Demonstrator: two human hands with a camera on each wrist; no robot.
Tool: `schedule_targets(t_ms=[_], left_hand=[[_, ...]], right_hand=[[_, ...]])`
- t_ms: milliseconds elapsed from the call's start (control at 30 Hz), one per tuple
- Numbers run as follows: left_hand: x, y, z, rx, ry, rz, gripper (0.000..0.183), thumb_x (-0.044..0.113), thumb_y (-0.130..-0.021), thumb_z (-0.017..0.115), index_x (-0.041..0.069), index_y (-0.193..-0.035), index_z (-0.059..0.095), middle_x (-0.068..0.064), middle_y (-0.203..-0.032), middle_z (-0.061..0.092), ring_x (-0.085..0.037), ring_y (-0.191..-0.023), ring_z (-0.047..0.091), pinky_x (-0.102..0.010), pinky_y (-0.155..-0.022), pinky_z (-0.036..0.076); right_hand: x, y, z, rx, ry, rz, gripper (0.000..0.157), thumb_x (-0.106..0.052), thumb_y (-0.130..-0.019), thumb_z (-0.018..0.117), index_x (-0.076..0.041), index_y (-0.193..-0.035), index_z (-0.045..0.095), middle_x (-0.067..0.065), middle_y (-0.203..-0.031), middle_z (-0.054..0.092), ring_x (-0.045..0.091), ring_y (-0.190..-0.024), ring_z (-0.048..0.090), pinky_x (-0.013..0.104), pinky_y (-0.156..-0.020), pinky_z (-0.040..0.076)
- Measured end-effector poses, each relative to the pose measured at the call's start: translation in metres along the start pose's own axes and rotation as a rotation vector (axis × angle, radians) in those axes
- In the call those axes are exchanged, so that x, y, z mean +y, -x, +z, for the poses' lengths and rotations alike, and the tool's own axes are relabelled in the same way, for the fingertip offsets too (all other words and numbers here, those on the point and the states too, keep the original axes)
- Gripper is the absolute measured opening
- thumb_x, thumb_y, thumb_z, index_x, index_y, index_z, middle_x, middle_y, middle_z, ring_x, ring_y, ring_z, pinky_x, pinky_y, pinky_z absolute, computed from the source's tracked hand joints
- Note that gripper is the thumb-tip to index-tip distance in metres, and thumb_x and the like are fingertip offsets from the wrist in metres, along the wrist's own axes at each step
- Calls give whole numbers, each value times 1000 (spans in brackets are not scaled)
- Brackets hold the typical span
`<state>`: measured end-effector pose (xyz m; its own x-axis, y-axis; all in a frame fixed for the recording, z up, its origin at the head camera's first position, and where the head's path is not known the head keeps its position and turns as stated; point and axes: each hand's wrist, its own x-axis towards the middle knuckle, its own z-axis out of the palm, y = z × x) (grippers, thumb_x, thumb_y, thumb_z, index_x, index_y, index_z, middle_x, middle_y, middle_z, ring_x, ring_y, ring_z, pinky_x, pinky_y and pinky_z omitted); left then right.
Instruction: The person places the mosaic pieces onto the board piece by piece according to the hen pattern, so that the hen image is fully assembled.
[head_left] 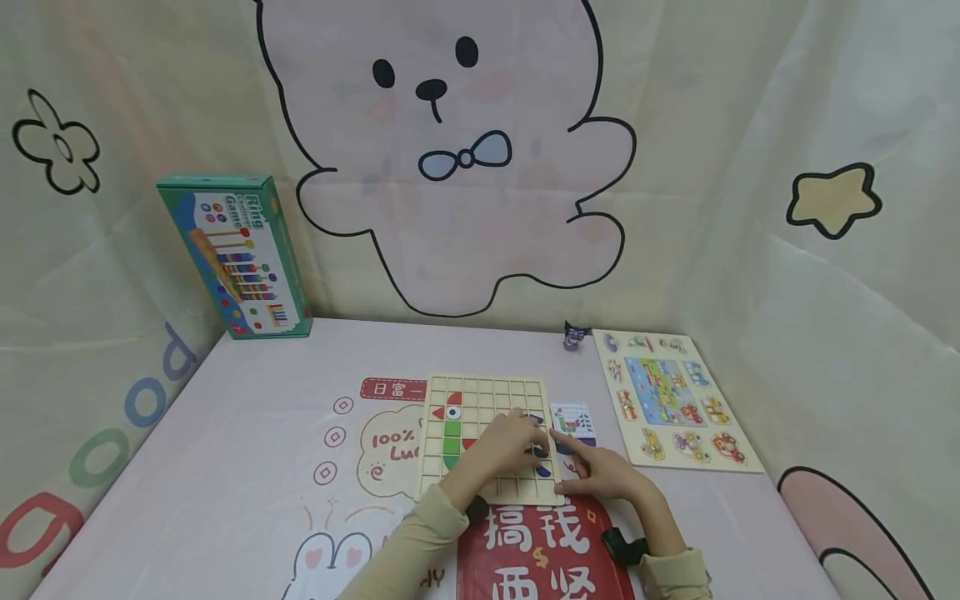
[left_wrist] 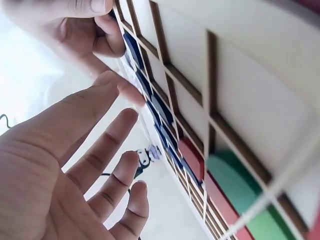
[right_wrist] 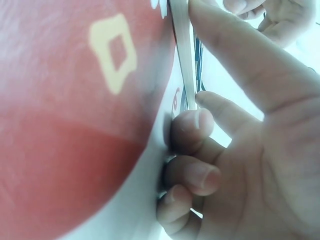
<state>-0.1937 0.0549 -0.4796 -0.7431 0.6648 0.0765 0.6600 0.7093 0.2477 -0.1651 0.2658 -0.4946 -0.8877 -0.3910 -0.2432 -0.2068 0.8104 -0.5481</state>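
Observation:
A light wooden grid board (head_left: 491,387) lies flat with coloured pieces set in its squares. Green pieces (head_left: 452,437), red ones and a round eye piece form a bird-like head on its left side. Several dark blue pieces (left_wrist: 142,82) sit toward the right edge. My left hand (head_left: 512,443) hovers over these blue pieces, fingers loosely extended, with nothing visible between them. My right hand (head_left: 603,473) is beside the board, its thumb and index finger spread and touching the right edge; its other fingers (right_wrist: 192,175) bend in by the tabletop.
A printed picture card (head_left: 573,419) lies just right of the board, partly behind my right hand. Beyond it are a puzzle board with picture pieces (head_left: 652,450) and a small purple figure (head_left: 573,336). A green game box (head_left: 243,258) stands at the back left. Fabric walls surround the table.

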Motion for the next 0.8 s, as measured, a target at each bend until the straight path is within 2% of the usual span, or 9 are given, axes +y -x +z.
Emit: schedule_targets(t_ms=[333,533,667,800], left_hand=[[-25,21,-11,82,17,-14,17,30,-81,70,28,-97,72,12,-97,65,-9,-84,49,-26,-70,40],[-50,38,-17,104,62,-88,17,31,-82,69,25,-97,72,10,-98,66,-12,-88,50,-30,-73,41],[-67,50,-21,133,69,-131,17,29,-81,70,24,-97,72,9,-98,66,-14,-90,52,-35,-74,42],[-84,61,-24,162,61,-166,16,27,-80,71,22,-95,72,7,-98,67,-15,-89,53,-35,-74,43]], right_hand=[[6,-3,-1,-12,-13,-23,76,-47,-77,69,-23,-142,38,-3,-64,43,10,-56,38,26,-55,33],[9,-1,-2,-9,-49,-56,69,-42,-79,69,-19,-139,43,-3,-63,45,8,-53,38,22,-52,33],[9,1,-3,20,-41,-49,66,-42,-79,69,-19,-137,46,-5,-64,47,6,-53,40,21,-51,33],[7,3,-6,94,-15,-45,68,-42,-78,70,-18,-137,45,-6,-68,50,6,-57,43,21,-52,36]])
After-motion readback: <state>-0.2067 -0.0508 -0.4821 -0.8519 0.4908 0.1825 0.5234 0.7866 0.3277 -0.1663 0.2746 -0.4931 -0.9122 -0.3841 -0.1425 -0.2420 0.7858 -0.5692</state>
